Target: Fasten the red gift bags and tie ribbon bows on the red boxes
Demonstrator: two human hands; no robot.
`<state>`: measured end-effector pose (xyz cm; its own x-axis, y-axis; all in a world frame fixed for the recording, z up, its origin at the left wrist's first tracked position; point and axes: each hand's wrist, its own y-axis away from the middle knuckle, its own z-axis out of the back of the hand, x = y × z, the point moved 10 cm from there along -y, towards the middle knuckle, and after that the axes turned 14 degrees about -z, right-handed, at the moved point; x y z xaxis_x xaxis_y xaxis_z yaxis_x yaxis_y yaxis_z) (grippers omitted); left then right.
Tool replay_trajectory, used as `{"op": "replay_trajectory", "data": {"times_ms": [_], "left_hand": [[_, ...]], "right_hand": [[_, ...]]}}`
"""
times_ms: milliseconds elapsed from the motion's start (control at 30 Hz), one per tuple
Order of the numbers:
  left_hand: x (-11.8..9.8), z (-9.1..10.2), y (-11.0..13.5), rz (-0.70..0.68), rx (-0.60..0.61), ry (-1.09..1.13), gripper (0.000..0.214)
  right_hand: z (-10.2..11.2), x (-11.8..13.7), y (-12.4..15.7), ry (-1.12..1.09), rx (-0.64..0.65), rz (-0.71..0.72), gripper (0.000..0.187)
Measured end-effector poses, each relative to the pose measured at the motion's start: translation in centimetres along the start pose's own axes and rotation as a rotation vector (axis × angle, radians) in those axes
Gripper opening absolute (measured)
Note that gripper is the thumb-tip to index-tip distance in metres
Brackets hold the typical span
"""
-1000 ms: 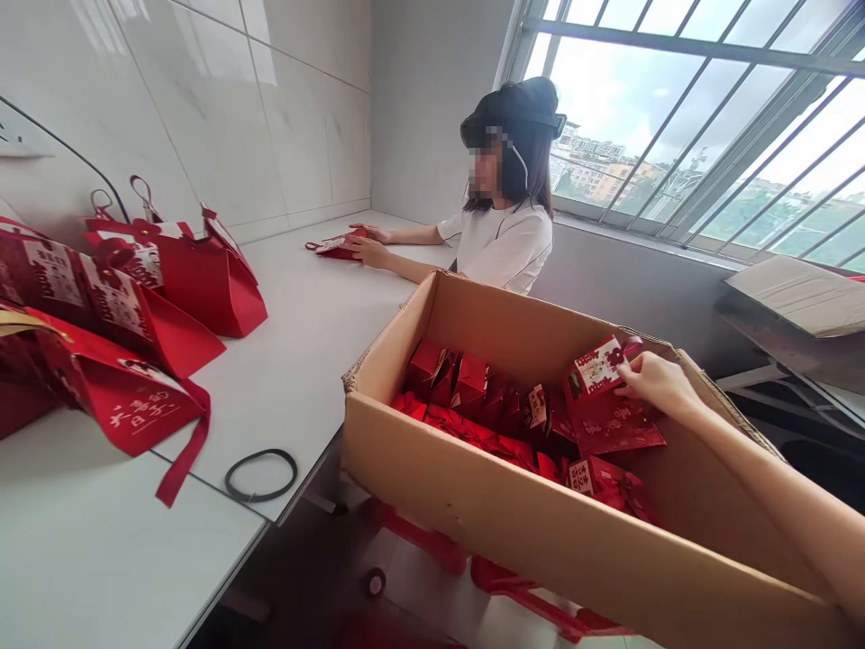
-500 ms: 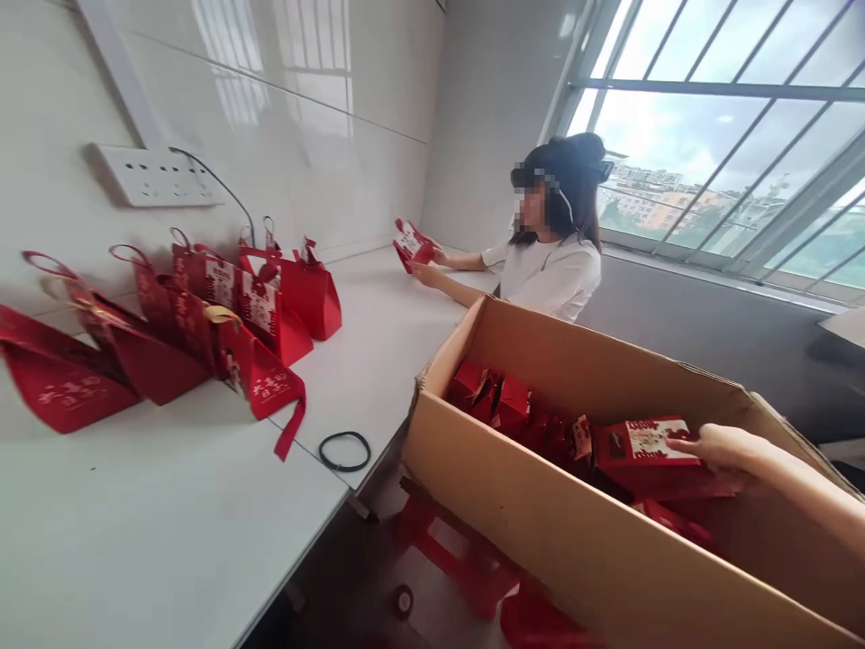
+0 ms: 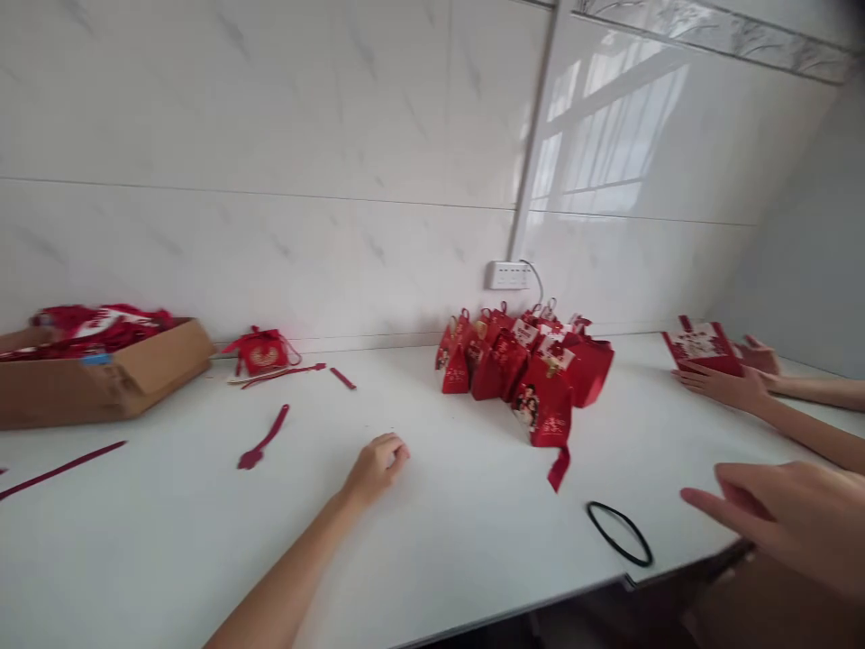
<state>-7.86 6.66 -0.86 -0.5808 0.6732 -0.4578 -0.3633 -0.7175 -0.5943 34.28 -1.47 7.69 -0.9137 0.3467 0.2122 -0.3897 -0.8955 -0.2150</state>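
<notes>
My left hand (image 3: 375, 469) rests on the white table (image 3: 439, 532) with its fingers curled in and nothing visible in them. My right hand (image 3: 777, 514) hovers at the lower right past the table edge. Its fingers are stretched out to the left, it is blurred, and no bag shows in it. A black rubber ring (image 3: 618, 532) lies on the table just left of that hand. A cluster of several red gift bags (image 3: 527, 365) stands at the back of the table, one with a ribbon trailing forward.
Another person's hands (image 3: 726, 386) hold a red bag (image 3: 699, 345) at the far right. A shallow cardboard box (image 3: 101, 383) of red items sits at the left. Near it are a small red bag (image 3: 260, 351) and loose red ribbons (image 3: 263, 439). A power strip (image 3: 510, 275) hangs on the tiled wall.
The view has swung left from the big carton to the table. My right hand has left the carton and no longer shows the red bag. My left hand has come into view.
</notes>
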Motion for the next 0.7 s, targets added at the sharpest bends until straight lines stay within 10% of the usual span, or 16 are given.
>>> {"op": "replay_trajectory", "data": {"times_ms": [133, 300, 500, 700], "left_hand": [[0.0, 0.4, 0.5, 0.014, -0.058, -0.027, 0.024], [3.5, 4.7, 1.1, 0.152, -0.287, -0.078, 0.021], [13.1, 16.9, 3.1, 0.458, -0.668, -0.286, 0.021], [21.0, 25.0, 4.8, 0.799, -0.725, -0.528, 0.049]], "right_hand": [[-6.7, 15.4, 2.4, 0.134, 0.355, 0.283, 0.039], [-14.5, 28.1, 3.8, -0.405, 0.624, 0.384, 0.035], [-19.8, 31.7, 3.1, -0.598, 0.591, 0.325, 0.037], [-22.1, 30.6, 2.8, -0.712, 0.737, 0.222, 0.042]]}}
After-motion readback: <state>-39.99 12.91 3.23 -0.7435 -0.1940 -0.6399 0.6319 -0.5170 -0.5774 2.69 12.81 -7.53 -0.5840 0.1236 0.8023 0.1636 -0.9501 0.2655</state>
